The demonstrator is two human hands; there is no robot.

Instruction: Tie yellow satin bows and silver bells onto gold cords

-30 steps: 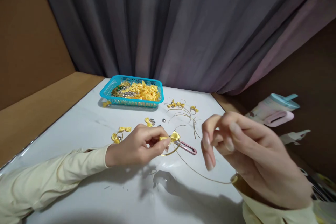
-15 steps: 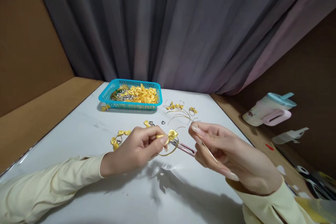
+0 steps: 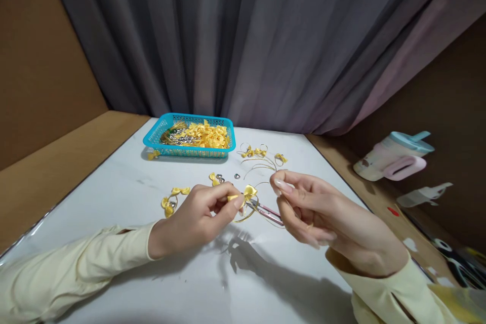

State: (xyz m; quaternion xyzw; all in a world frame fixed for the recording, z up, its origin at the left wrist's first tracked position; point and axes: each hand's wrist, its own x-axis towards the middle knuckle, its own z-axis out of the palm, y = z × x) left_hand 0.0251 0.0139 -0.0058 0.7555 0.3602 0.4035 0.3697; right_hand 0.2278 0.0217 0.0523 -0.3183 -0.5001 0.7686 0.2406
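My left hand (image 3: 201,212) pinches a small yellow ribbon bow (image 3: 247,194) between thumb and fingers, just above the white table (image 3: 125,187). A thin gold cord (image 3: 248,215) loops under the bow. My right hand (image 3: 315,210) is closed right beside it, fingers curled round the cord's other end. A pink snipper (image 3: 268,210) lies on the table between the two hands.
A teal basket (image 3: 190,136) of yellow bows and silver bits stands at the back. Loose bows (image 3: 172,197), cords (image 3: 261,164) and small silver pieces (image 3: 236,176) lie around. A pink and blue jug (image 3: 395,159) lies on the wooden ledge at right. A grey curtain hangs behind.
My right hand has dropped from a raised position and drawn in toward the bow, pulling the long cord up into a short loop. The left hand has stayed put.
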